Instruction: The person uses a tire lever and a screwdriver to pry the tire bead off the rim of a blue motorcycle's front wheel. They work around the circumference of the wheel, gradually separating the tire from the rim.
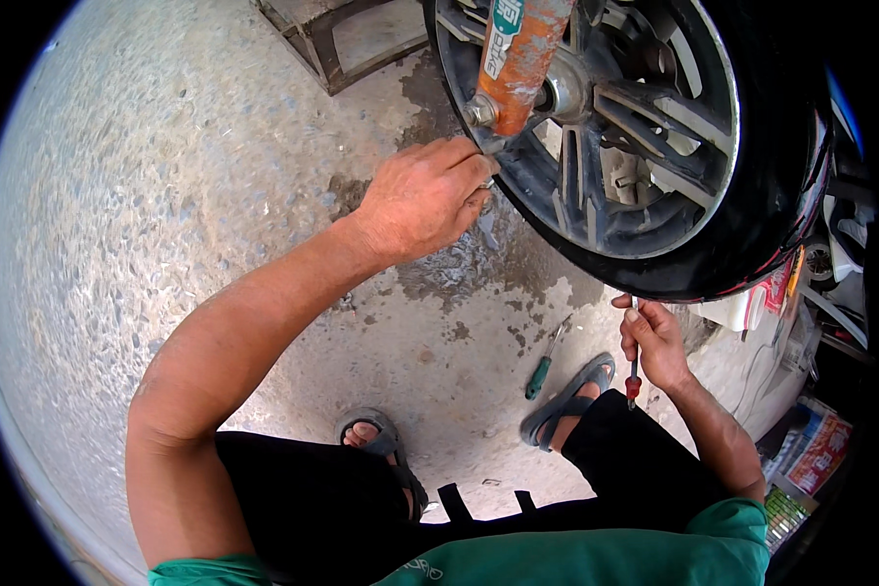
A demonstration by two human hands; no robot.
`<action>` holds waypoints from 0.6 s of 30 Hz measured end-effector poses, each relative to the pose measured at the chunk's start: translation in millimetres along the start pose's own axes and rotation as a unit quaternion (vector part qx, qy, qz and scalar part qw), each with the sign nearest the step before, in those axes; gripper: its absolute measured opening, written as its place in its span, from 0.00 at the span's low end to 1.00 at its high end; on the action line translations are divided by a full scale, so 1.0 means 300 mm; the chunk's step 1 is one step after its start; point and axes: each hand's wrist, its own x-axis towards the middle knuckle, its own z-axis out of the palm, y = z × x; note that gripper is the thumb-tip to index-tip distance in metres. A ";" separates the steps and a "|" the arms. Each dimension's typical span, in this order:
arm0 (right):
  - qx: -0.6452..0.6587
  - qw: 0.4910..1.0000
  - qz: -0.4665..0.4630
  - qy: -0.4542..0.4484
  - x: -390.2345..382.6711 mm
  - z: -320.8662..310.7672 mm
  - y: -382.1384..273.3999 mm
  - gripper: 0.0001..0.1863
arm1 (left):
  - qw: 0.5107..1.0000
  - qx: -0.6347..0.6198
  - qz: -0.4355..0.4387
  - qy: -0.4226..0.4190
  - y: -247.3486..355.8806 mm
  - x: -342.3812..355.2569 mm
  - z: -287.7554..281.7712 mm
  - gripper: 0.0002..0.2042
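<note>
A spoked alloy wheel (581, 186) with a black tyre (645, 276) fills the upper right, beside a scuffed orange metal arm (527, 63) with a nut at its lower end. My left hand (428, 200) is closed at the tyre's left edge, fingers curled together; a small shiny bit shows at the fingertips, too small to name. Below the tyre, my right hand (654, 342) grips a thin metal rod tool (634, 369) with a red end, held roughly upright. Its upper end meets the tyre's lower edge, where the contact is hidden.
A green-handled screwdriver (539, 376) lies on the concrete between the wheel and my right sandal (568, 400). Wet patches (459, 269) darken the ground under the wheel. A metal stand (337, 59) is at the top. Printed packages (816, 454) and clutter line the right side.
</note>
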 end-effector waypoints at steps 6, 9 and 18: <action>0.027 1.000 0.009 -0.003 0.020 0.024 -0.036 0.16 | 0.998 -0.046 0.023 -0.038 0.029 -0.034 0.030 0.21; 0.052 0.999 0.007 -0.008 0.037 0.029 -0.053 0.15 | 0.996 -0.051 0.012 -0.077 0.051 -0.050 0.035 0.26; 0.058 0.998 -0.030 0.009 0.016 0.005 -0.070 0.14 | 0.991 -0.089 -0.002 -0.104 0.067 -0.055 0.050 0.28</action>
